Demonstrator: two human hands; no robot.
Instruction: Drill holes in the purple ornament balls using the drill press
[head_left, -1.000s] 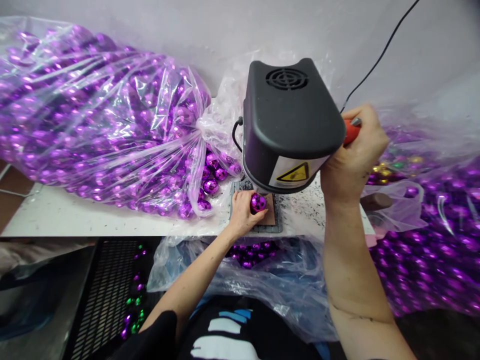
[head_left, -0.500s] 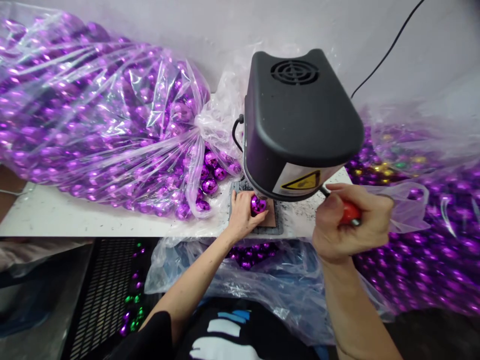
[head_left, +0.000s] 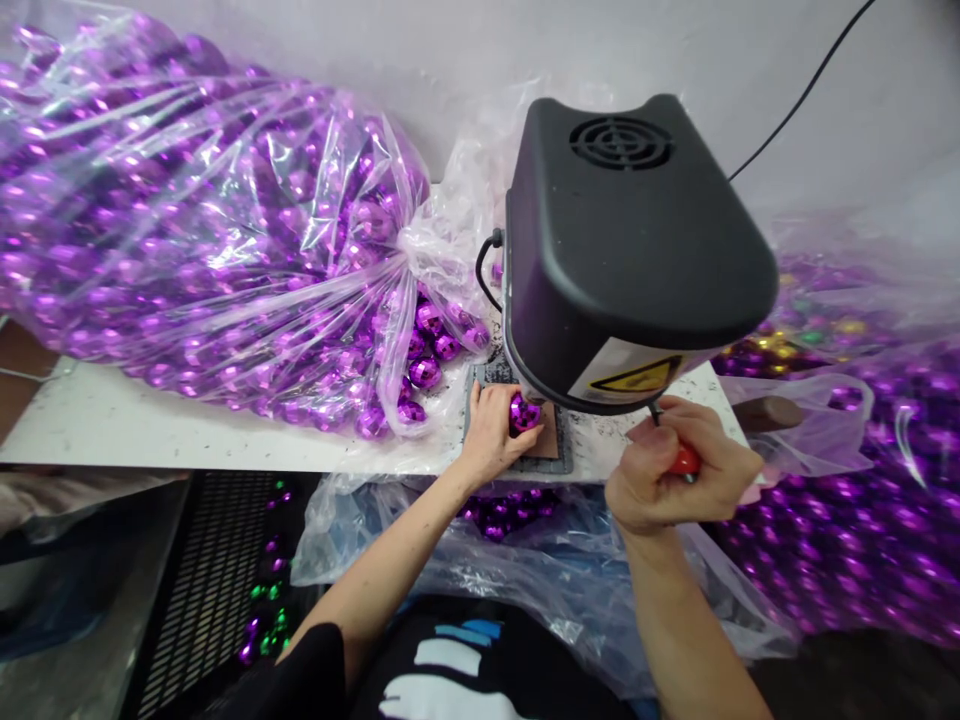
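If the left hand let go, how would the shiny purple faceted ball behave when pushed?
The shiny purple faceted ball would probably roll, being round. Its glossy surface may feel slippery, though its flat facets might slow rolling slightly.

The black shirt (head_left: 540,660) bears a white-and-blue print (head_left: 448,655).

Wall (head_left: 337,50): washed in soft, even light, darkening at the far upper-right corner.
Table (head_left: 225,430): bright white from where I stand, deep shadow beneath its front edge.
Left bag (head_left: 225,200): pale glare streaks the plastic, pinpoint glints crowding behind it.
Ball (head_left: 525,411): small, hard sparkles across a dark purple face.
Machine (head_left: 637,240): matte black top carrying a faint sheen, light apparently from above.
Right bag (head_left: 885,500): hazy, details softening toward the edge.
Floor (head_left: 90,670): dim, murky and indistinct at lower left.
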